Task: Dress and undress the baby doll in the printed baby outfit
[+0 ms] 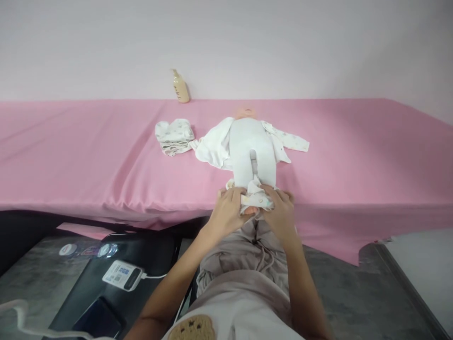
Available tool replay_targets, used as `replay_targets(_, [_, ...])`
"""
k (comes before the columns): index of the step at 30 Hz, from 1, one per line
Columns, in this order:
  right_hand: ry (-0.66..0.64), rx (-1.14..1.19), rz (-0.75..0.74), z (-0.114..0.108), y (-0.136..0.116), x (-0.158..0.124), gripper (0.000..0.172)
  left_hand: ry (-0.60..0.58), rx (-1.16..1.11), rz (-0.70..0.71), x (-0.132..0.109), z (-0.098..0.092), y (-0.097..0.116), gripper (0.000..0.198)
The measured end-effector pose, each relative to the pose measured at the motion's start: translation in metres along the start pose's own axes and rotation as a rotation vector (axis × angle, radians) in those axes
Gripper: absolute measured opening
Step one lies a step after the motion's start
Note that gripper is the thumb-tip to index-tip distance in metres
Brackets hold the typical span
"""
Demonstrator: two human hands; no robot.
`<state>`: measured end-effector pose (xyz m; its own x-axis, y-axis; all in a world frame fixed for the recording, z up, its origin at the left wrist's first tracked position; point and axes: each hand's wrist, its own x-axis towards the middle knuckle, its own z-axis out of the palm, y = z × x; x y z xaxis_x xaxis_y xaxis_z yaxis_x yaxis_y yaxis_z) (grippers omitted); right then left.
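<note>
A baby doll (252, 146) in a white bodysuit lies on its back on the pink-covered table (106, 156), head toward the wall, feet toward me. An open white patterned top (283, 141) is spread under its torso. My left hand (228, 210) and my right hand (279, 208) are both closed on a bunched white patterned garment (255, 198) gathered around the doll's feet at the table's front edge. The doll's feet are mostly hidden by the cloth and my fingers.
A folded white patterned cloth (174, 137) lies left of the doll. A beige pump bottle (181, 86) stands at the wall. Below the table edge at left, a power bank with cable (123, 275) and a phone (99, 321) rest on a dark surface.
</note>
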<state>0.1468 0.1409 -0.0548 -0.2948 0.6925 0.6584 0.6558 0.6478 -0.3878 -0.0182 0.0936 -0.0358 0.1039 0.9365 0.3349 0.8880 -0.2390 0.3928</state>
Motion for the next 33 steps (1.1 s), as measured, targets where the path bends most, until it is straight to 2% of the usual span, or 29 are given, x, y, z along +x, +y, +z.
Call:
replay_targets(3, [0.080, 0.003, -0.038, 0.003, -0.001, -0.005, 0.028, 0.125, -0.001, 0.063, -0.003, 0.013, -0.005, 0.033])
replay_targets(7, [0.205, -0.038, -0.113, 0.006, -0.005, -0.003, 0.024, 0.408, 0.051, 0.160, -0.002, 0.018, -0.011, 0.011])
replay_targets(10, [0.320, -0.042, -0.079, 0.009, -0.010, 0.003, 0.019, 0.571, 0.126, 0.251, 0.002, 0.017, -0.014, 0.018])
replay_targets(13, [0.393, 0.012, -0.005, 0.013, -0.012, 0.006, 0.017, 0.631, 0.175, 0.283, 0.006, 0.017, -0.016, 0.022])
replay_targets(20, [0.276, 0.142, 0.038, 0.016, -0.010, -0.003, 0.021, 0.508, 0.054, 0.174, 0.009, 0.014, -0.022, 0.013])
replay_targets(24, [0.210, 0.192, 0.066, 0.019, -0.008, -0.005, 0.029, 0.487, 0.076, 0.129, 0.009, 0.019, -0.025, 0.012])
replay_targets(27, [0.107, 0.217, 0.115, 0.017, -0.008, -0.002, 0.037, 0.429, 0.105, 0.037, 0.010, 0.020, -0.024, 0.009])
replay_targets(30, [-0.082, 0.288, 0.207, -0.001, -0.012, 0.002, 0.039, 0.244, 0.026, -0.028, 0.007, 0.004, -0.019, 0.003])
replay_targets(33, [-0.308, 0.426, 0.208, -0.034, -0.019, -0.001, 0.037, -0.026, -0.231, 0.056, -0.004, -0.028, -0.015, 0.009])
